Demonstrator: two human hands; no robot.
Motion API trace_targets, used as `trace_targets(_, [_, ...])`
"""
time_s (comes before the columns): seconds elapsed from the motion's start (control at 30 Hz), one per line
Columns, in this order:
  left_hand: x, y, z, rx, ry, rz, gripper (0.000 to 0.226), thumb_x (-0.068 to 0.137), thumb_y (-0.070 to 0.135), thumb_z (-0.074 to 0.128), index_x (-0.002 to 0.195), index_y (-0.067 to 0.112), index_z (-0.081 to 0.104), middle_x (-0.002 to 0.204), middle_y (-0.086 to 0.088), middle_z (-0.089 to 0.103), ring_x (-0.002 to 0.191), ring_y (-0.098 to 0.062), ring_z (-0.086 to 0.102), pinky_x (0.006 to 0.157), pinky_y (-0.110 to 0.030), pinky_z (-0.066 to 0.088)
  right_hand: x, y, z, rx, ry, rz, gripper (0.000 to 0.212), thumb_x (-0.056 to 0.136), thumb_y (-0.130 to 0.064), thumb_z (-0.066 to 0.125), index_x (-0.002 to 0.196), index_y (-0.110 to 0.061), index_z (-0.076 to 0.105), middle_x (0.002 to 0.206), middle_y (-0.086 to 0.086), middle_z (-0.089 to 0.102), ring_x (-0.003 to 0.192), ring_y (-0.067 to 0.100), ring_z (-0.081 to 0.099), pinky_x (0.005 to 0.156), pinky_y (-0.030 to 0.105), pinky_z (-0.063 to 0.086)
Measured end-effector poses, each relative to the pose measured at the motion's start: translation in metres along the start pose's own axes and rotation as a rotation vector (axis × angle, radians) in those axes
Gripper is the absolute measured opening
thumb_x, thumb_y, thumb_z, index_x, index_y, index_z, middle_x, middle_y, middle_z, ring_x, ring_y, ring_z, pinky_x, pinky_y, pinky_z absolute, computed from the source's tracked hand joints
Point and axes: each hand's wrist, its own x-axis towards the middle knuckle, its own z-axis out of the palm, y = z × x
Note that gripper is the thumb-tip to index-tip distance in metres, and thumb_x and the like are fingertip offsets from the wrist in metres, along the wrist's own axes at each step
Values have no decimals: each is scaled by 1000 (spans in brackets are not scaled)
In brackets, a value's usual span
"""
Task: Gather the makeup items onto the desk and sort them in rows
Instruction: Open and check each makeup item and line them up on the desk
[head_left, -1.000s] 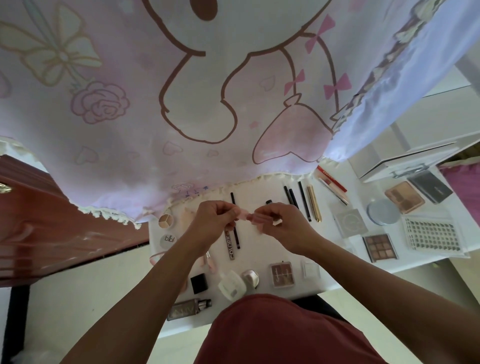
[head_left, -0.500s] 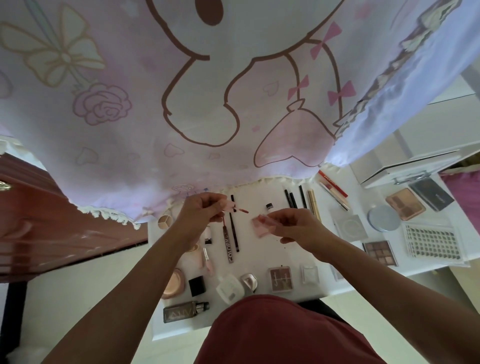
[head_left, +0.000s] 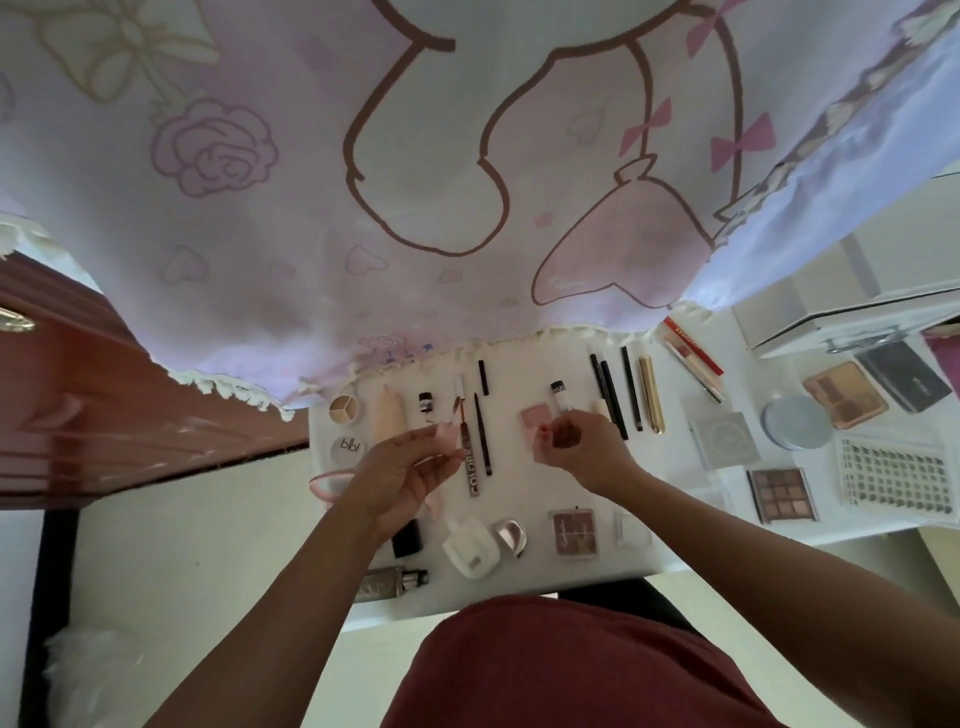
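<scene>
- Item: lip gloss tube, pale pink, open, held up just right of the frame's centre above the table. It does not rest on it.
- Companion part: wand cap, pink, left of centre, its brownish applicator tip pointing towards the top of the frame. It is well apart from the tube.
- Right hand: fingers pinched round the lower end of the tube.
- Left hand: fingertips clamped on the wand cap, palm turned up towards the camera.
- Handling note (judgement): the gloss looks opened for checking. To finish well, keep the tube mouth up, bring the wand tip straight to the mouth, and keep the wet tip off the table and the cloth. Then close it fully and lay it among the slim stick items.
- Nearby stock, centre: a lettered mascara stick and a thin dark pencil lie on the table between the hands.
- Nearby stock, right of centre: black liner pencils in a row, with a gold tube beside them.
- Nearby stock, right edge: eyeshadow palette among other compacts.
- Surround: printed cloth hangs across the upper frame and covers the far edge of the table.
- Change since a second ago: the hands met at centre on the joined gloss, and now they are apart.
- Change over the last half second: the gap between tip and tube has widened, and the left hand sits lower in the frame.
</scene>
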Motion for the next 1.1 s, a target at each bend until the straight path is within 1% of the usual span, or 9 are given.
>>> trace_targets(0.13, [-9,-20,-14,37,52,-38,15,86,-15,54,99,-13,60,87,-19,69,86,-32,68,69,-30,61,24,5,24,-111,-1,-102,15,84,-22,75,96,-19,67,94,-9,68,86,9,64,82,23,52])
trace_targets(0.23, [-14,-32,-25,93,81,-44,16,84,-14,58,98,-9,64,85,-17,71,84,-28,70,74,-29,60,39,5,38,-194,4,-152,15,85,-26,73,96,-17,68,91,-4,70,84,11,64,78,24,52])
trace_targets(0.37, [-22,-45,-38,198,132,-14,17,81,-9,64,95,-1,69,84,-10,72,80,-20,67,66,-24,57,49,8,52,-298,-7,-223,11,87,-27,71,91,-18,67,87,-3,67,85,15,61,79,28,51])
trace_targets(0.53, [-28,-53,-45,307,188,64,24,78,-5,71,102,-1,70,87,-8,73,79,-17,68,66,-23,54,48,13,56,-402,-32,-258,14,89,-24,68,100,-17,64,92,-4,55,92,18,53,81,29,44])
trace_targets(0.67, [-29,-54,-41,384,215,103,18,80,1,73,97,3,72,79,-3,74,68,-8,67,64,-20,53,42,17,49,-417,-65,-248,39,84,-11,69,121,-15,59,111,2,58,95,16,57,81,25,41])
trace_targets(0.8, [-24,-52,-36,435,204,127,15,81,4,73,96,6,72,80,-4,74,70,-10,66,63,-20,53,26,21,30,-391,13,-303,35,85,-10,68,118,-17,59,105,-3,60,84,14,60,82,34,51])
trace_targets(0.9, [-16,-52,-30,570,178,165,15,81,12,76,95,9,74,82,-2,74,70,-7,64,59,-17,50,15,23,21,-371,47,-266,27,88,-19,68,114,-21,61,99,-8,60,82,11,61,78,30,52])
trace_targets(0.97, [-8,-56,-24,691,173,189,13,80,16,78,91,11,75,77,3,73,64,-3,61,56,-16,47,9,26,19,-357,62,-220,24,87,-24,70,110,-21,64,95,-11,63,80,9,62,76,29,53])
trace_targets(1.1, [18,-78,-11,882,215,191,12,79,20,79,83,10,74,75,-1,71,65,-7,60,62,-20,46,-3,39,14,-358,45,-114,26,86,-28,70,111,-22,66,94,-11,65,82,10,62,81,32,53])
